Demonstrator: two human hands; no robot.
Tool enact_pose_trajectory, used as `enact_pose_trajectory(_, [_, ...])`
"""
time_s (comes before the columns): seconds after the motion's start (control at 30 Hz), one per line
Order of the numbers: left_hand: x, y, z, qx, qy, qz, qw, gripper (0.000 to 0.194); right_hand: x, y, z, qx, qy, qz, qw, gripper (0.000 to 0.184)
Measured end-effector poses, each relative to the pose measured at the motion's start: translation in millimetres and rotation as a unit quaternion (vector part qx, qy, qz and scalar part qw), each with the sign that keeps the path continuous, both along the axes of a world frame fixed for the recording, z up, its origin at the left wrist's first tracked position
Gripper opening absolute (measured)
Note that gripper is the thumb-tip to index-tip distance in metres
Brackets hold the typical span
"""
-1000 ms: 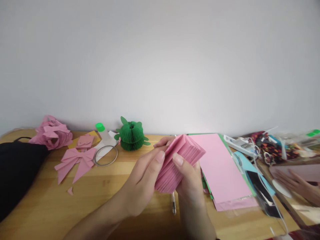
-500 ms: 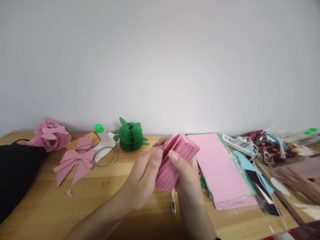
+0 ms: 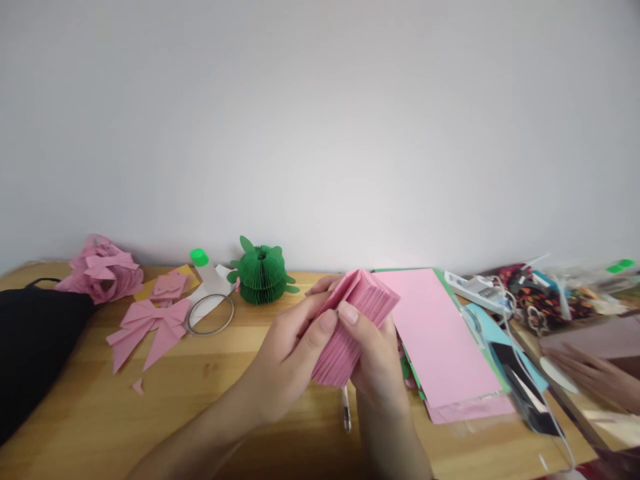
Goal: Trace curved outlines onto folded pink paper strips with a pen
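Both hands hold a thick stack of folded pink paper (image 3: 367, 300) tilted above the wooden table. My left hand (image 3: 293, 353) grips its left side, thumb laid across the front and fingers behind. On the lower right my right hand (image 3: 375, 353) is closed round it, thumb tip pressed on the folds close to the left thumb. The fingers behind the stack are mostly hidden. Below the paper, a pen (image 3: 346, 410) lies on the table. A green paper honeycomb ball (image 3: 261, 275) with leaf-shaped pieces stands behind my left hand.
Pink paper bows (image 3: 150, 323), a metal ring (image 3: 211, 315) and a green-capped glue stick (image 3: 203, 265) lie left, beside a black bag (image 3: 40, 347). Pink sheets (image 3: 445, 340), a phone (image 3: 525, 387) and a power strip (image 3: 477, 291) are right. Another person's hand (image 3: 595, 377) rests far right.
My left thumb has slid down and right across the pink stack, closer to the right thumb. The stack stays in both hands. The other person's hand has shifted slightly.
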State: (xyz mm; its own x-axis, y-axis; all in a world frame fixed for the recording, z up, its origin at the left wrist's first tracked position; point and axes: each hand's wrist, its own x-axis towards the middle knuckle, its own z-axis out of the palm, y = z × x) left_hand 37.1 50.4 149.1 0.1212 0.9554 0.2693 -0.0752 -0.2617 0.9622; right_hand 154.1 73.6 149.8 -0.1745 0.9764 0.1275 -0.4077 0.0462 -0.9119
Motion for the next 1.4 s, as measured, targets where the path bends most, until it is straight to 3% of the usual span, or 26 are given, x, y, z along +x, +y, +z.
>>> enact_pose_trajectory(0.27, [-0.1, -1.2, 2.1, -0.036, -0.007, 0.003, 0.999, 0.047, -0.2, -0.7, -0.7, -0.004, -0.002, 0.007, 1.000, 0.031])
enact_pose_trajectory(0.7, [-4.2, -3.4, 8.2, -0.016, 0.008, -0.026, 1.000, 0.035, 1.1, 0.6, -0.4, 0.006, 0.005, 0.003, 1.000, 0.029])
enact_pose_trajectory(1.4, [-2.8, -0.7, -0.2, -0.026, -0.027, -0.048, 0.998, 0.039, 2.7, 0.6, -4.1, 0.032, 0.008, 0.006, 0.999, 0.026])
